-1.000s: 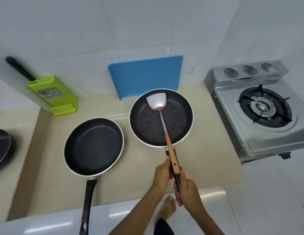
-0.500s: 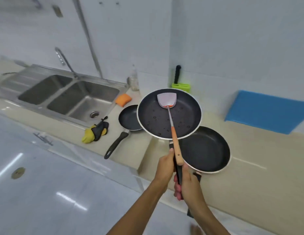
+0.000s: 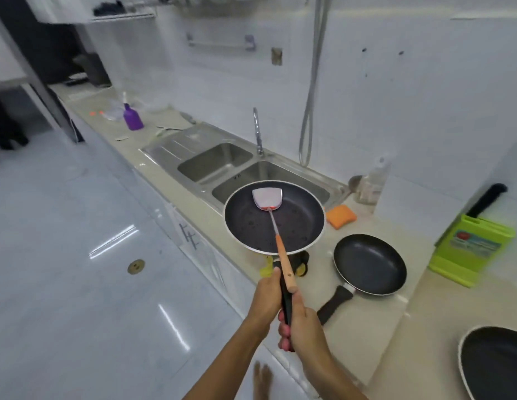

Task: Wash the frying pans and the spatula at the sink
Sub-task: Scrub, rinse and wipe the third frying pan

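I carry a large black frying pan [image 3: 297, 223] in the air, over the counter's front edge just before the double steel sink [image 3: 243, 171]. A metal spatula [image 3: 267, 199] with a wooden handle lies in it, blade on the far side. My left hand [image 3: 266, 298] and my right hand [image 3: 303, 324] both grip the pan's black handle, and the spatula's handle end lies between them. A small black pan [image 3: 369, 265] sits on the counter to the right. A third black pan [image 3: 496, 362] shows at the lower right edge.
A tap [image 3: 257, 131] rises behind the sink. An orange sponge [image 3: 341, 216] and a clear bottle [image 3: 371, 183] sit right of the basin. A green knife block [image 3: 472, 249] leans at the wall. Yellow-black gloves [image 3: 302, 262] lie under the pan. A purple bottle [image 3: 132, 118] stands far left.
I have lifted the large pan with the spatula off the counter and carried it left toward the sink, turning as I went. Both hands keep their grip.
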